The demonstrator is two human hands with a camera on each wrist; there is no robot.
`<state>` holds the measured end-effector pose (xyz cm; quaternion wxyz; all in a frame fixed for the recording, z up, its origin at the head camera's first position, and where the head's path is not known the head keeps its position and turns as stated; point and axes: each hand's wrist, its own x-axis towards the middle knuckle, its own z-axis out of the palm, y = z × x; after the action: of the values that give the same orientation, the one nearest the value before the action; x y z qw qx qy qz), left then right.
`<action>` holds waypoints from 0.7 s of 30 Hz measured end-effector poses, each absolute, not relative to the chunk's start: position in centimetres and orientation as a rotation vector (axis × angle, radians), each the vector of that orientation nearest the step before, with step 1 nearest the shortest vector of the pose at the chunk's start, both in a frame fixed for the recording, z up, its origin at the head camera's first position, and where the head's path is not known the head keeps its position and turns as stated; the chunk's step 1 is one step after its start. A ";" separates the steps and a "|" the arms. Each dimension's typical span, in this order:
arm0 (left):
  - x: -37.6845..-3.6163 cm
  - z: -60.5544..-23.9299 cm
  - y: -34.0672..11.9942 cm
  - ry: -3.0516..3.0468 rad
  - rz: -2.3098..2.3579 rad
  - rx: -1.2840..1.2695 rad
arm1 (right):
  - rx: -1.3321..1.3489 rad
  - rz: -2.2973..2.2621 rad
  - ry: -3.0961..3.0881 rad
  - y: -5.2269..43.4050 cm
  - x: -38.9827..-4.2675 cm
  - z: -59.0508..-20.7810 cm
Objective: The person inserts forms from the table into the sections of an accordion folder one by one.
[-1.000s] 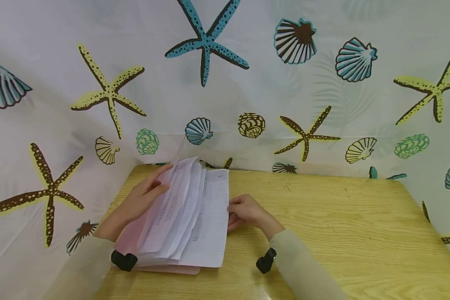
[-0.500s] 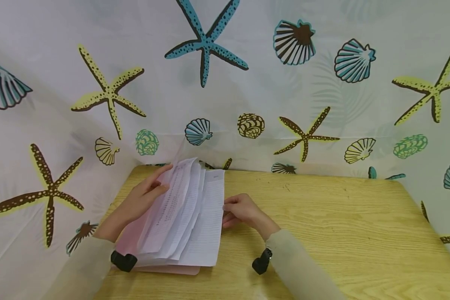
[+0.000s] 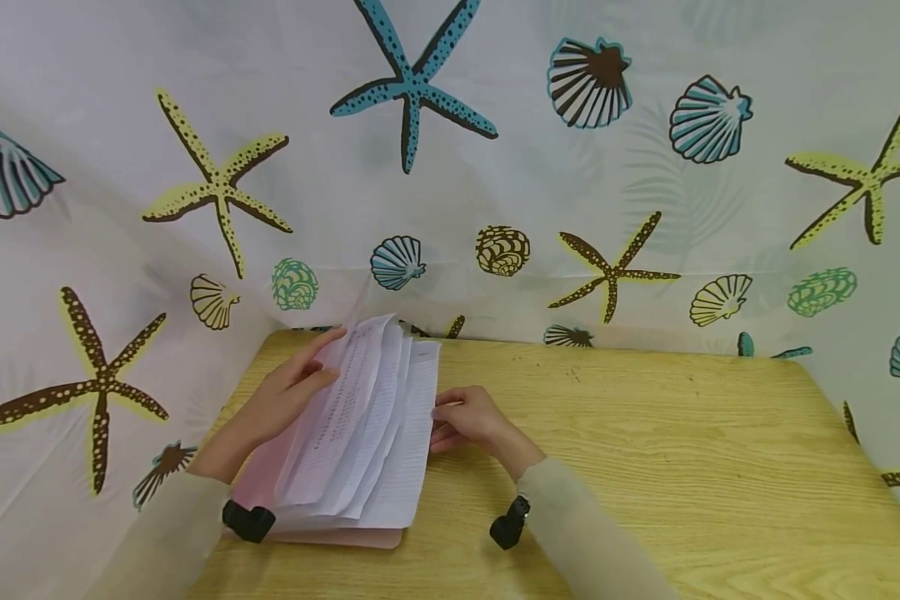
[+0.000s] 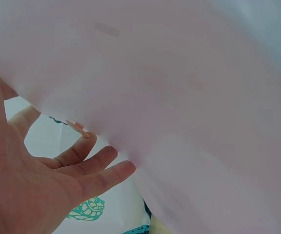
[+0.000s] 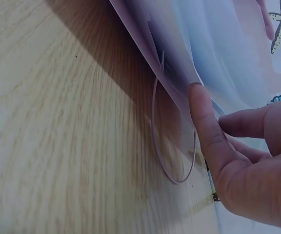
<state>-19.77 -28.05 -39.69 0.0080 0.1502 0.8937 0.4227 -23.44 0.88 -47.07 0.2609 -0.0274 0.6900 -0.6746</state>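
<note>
A pink folder (image 3: 360, 537) lies open on the left of the table, with a stack of printed white sheets (image 3: 345, 417) fanned inside it. My left hand (image 3: 292, 392) holds the raised pink cover (image 4: 170, 97) at its edge, fingers fairly straight in the left wrist view and part of the hand hidden behind the cover. On the other side, my right hand (image 3: 471, 418) pinches the right edge of the bottom lined sheets (image 3: 412, 442) between thumb and fingers. A thin elastic cord (image 5: 155, 122) loops out from under the folder near the right fingers (image 5: 202, 100).
The wooden table (image 3: 645, 450) stretches away to the right of the folder. A white curtain (image 3: 450, 183) printed with starfish and shells hangs at the back and both sides. Each wrist wears a small black camera (image 3: 247, 521).
My right hand has moved left, carrying the right edge of the lined sheets inward over the folder. More of the folder's pink lower corner shows. The left hand stays in place.
</note>
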 end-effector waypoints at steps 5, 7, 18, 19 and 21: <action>-19.8 -39.7 -28.0 2.796 1.328 0.467 | -0.057 -1.852 1.859 0.3 -23.5 -47.3; -19.8 -39.8 -28.1 2.794 1.331 0.465 | -0.054 -1.865 1.853 0.1 -23.5 -47.3; -19.8 -39.7 -28.1 2.784 1.336 0.473 | -0.042 -1.879 1.847 -1.6 -23.4 -47.3; -19.8 -39.7 -28.1 2.783 1.339 0.474 | -0.038 -1.881 1.846 -1.7 -23.4 -47.3; -19.8 -39.6 -28.1 2.783 1.342 0.475 | -0.035 -1.882 1.849 -2.0 -23.3 -47.2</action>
<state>-19.80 -28.08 -39.59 0.0080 0.1520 0.8903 0.4293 -23.32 -1.96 -47.24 0.2486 -0.0127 0.6788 -0.6909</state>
